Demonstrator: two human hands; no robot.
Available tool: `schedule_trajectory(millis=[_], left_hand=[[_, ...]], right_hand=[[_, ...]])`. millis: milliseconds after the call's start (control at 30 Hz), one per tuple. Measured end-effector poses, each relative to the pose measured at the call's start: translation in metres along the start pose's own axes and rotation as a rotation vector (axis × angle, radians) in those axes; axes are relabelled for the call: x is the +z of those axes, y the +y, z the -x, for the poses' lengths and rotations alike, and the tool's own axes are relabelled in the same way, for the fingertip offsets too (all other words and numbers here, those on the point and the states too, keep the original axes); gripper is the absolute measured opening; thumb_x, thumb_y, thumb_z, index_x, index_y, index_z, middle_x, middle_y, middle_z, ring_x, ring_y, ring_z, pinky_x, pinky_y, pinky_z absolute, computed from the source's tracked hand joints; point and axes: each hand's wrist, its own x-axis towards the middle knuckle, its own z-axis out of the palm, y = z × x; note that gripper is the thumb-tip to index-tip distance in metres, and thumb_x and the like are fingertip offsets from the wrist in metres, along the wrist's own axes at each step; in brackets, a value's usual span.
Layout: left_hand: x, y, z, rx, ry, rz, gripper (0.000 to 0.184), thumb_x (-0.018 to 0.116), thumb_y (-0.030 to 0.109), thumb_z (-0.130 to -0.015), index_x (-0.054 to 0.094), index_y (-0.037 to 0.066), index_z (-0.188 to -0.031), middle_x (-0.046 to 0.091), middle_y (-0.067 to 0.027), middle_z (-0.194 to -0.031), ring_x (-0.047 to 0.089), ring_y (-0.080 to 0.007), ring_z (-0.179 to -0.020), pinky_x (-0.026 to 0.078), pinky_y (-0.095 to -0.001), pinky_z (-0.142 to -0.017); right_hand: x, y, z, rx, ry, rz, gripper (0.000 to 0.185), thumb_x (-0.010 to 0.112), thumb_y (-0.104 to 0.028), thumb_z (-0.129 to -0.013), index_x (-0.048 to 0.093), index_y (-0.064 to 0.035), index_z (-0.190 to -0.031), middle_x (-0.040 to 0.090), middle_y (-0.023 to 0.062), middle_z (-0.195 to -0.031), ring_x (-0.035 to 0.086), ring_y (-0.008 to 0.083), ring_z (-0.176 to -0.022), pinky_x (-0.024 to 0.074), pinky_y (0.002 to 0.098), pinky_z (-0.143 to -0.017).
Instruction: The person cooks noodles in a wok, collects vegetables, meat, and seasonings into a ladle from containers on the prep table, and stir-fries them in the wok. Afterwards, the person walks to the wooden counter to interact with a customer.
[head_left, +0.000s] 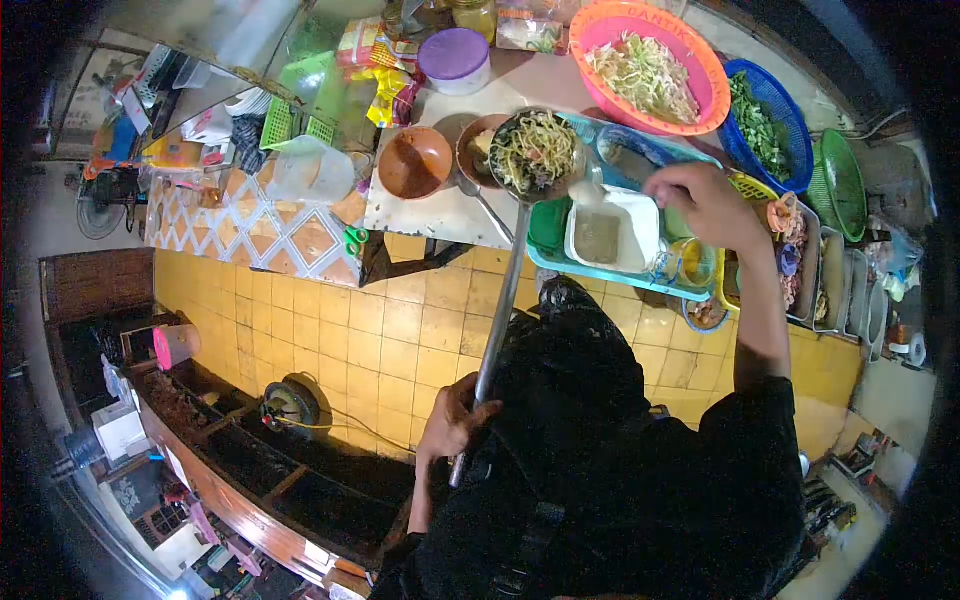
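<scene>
Head | left hand point(450, 420): long metal handle point(504, 295) | round pan point(494, 168): tangled noodles point(545, 145)

A purple-lidded tub point(456, 62) stands near a yellow packet point(390, 97) and a green basket point(322, 78), while green scissors point(355, 239) lie at the edge of a diamond-patterned counter point(230, 228), which also bears a clear tub point(312, 178). At the other end, a green colander point(838, 182) leans just beside a blue basket point(798, 128) of leafy greens point(758, 122). On the yellow tiled floor point(380, 345) stand a pink-lidded bucket point(178, 346) and, well apart from it, a dark round cylinder point(292, 405) with a yellow hose point(362, 433).
</scene>
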Motion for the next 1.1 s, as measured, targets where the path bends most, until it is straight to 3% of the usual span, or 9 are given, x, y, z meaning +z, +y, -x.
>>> schedule_trajectory(millis=[67,133,167,367,500,567,767,833,1100], left_hand=[[0.003,0.001,0.000,0.031,0.029,-0.001,0.031,0.064,0.018,-0.078,0.056,-0.003,-0.099,0.052,-0.0082,-0.067,0.042,-0.0138,-0.062,0.038,-0.0301,-0.058],[0.003,0.000,-0.001,0.018,0.017,-0.022,0.031,0.064,0.018,-0.078,0.056,-0.003,-0.100,0.053,-0.0081,-0.067,0.042,-0.0139,-0.062,0.038,-0.0298,-0.057],[0.003,0.000,-0.001,0.002,0.003,-0.043,0.031,0.064,0.018,-0.078,0.056,-0.003,-0.100,0.053,-0.0081,-0.067,0.042,-0.0140,-0.062,0.038,-0.0295,-0.057],[-0.002,0.011,-0.002,-0.104,-0.025,-0.075,0.032,0.063,0.016,-0.078,0.055,-0.004,-0.101,0.056,-0.0115,-0.070,0.048,-0.0160,-0.065,0.041,-0.0303,-0.061],[-0.003,0.017,-0.003,-0.063,-0.005,-0.056,0.034,0.063,0.017,-0.077,0.055,-0.005,-0.101,0.058,-0.0143,-0.074,0.050,-0.0183,-0.067,0.042,-0.0328,-0.065],[-0.003,0.008,-0.005,-0.084,0.008,-0.054,0.037,0.064,0.019,-0.076,0.055,-0.005,-0.102,0.059,-0.0162,-0.077,0.051,-0.0202,-0.069,0.043,-0.0347,-0.069],[-0.002,0.010,-0.007,-0.077,0.003,0.051,0.037,0.063,0.020,-0.076,0.055,-0.005,-0.102,0.058,-0.0133,-0.076,0.050,-0.0151,-0.070,0.042,-0.0307,-0.066],[0.000,0.005,-0.010,-0.094,0.009,0.027,0.037,0.063,0.021,-0.076,0.055,-0.005,-0.102,0.058,-0.0120,-0.074,0.049,-0.0141,-0.069,0.041,-0.0301,-0.066],[0.008,0.002,-0.012,-0.050,0.071,0.032,0.032,0.063,0.023,-0.075,0.055,-0.002,-0.093,0.053,-0.0071,-0.069,0.045,-0.0149,-0.066,0.039,-0.0313,-0.062]], right_hand=[[0.004,-0.016,-0.004,-0.047,0.100,0.099,0.013,0.054,-0.002,-0.075,0.062,-0.0007,-0.086,0.063,0.0147,-0.078,0.061,0.0262,-0.072,0.0469,0.0362,-0.066],[0.009,-0.020,-0.004,0.014,0.020,0.695,0.014,0.053,0.000,-0.072,0.063,-0.0032,-0.082,0.063,0.0161,-0.081,0.062,0.0293,-0.077,0.0484,0.0396,-0.069],[0.015,-0.023,-0.007,0.119,-0.114,0.709,0.014,0.054,0.000,-0.068,0.064,-0.0037,-0.078,0.063,0.0189,-0.082,0.062,0.0319,-0.080,0.0493,0.0429,-0.069],[0.112,0.024,-0.025,0.099,-0.170,0.701,0.010,0.056,-0.002,-0.068,0.064,-0.0018,-0.074,0.064,0.0181,-0.076,0.064,0.0303,-0.081,0.0515,0.0408,-0.062],[0.141,0.054,-0.034,-0.032,-0.278,0.662,0.016,0.053,-0.009,-0.075,0.066,-0.0007,-0.077,0.065,0.0190,-0.085,0.065,0.0304,-0.081,0.0524,0.0424,-0.066],[0.139,0.051,-0.031,-0.095,-0.277,0.658,0.015,0.053,-0.008,-0.074,0.065,0.0000,-0.077,0.065,0.0193,-0.085,0.065,0.0307,-0.081,0.0524,0.0422,-0.067],[0.090,0.035,-0.019,0.052,-0.397,0.566,0.007,0.058,-0.008,-0.071,0.063,-0.0042,-0.076,0.062,0.0170,-0.078,0.061,0.0323,-0.079,0.0468,0.0439,-0.066],[0.075,0.045,-0.007,-0.023,-0.286,0.290,0.008,0.058,-0.008,-0.074,0.062,-0.0034,-0.079,0.061,0.0177,-0.078,0.060,0.0337,-0.080,0.0447,0.0445,-0.068],[0.039,0.041,0.013,-0.027,-0.260,0.049,0.009,0.060,-0.005,-0.076,0.063,-0.0016,-0.083,0.062,0.0160,-0.075,0.060,0.0308,-0.072,0.0451,0.0384,-0.065]])
